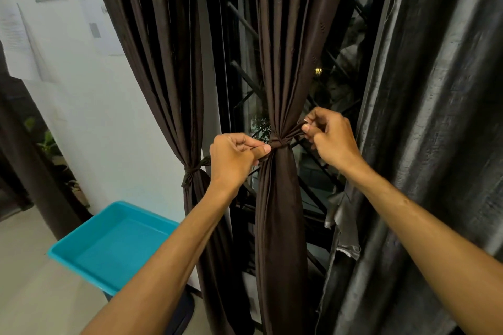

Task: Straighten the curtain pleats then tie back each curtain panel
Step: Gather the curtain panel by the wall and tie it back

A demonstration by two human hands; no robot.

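Note:
Two dark brown curtain panels hang in front of a barred window. The left panel [163, 62] is gathered at its waist by a knotted brown tie [194, 170]. The middle panel [283, 49] is cinched by a brown tie-back [280, 141] knotted at its front. My left hand [234, 158] pinches the tie's left end just beside the knot. My right hand [330, 139] pinches the right end, pulled out taut to the right. Below the knot the fabric hangs in a narrow bundle.
A shiny grey curtain [435, 144] fills the right side. Behind the panels is a window with black diagonal bars [245, 81]. A turquoise plastic tray [114, 245] sits low at the left, by a white wall [103, 130] with papers taped on it.

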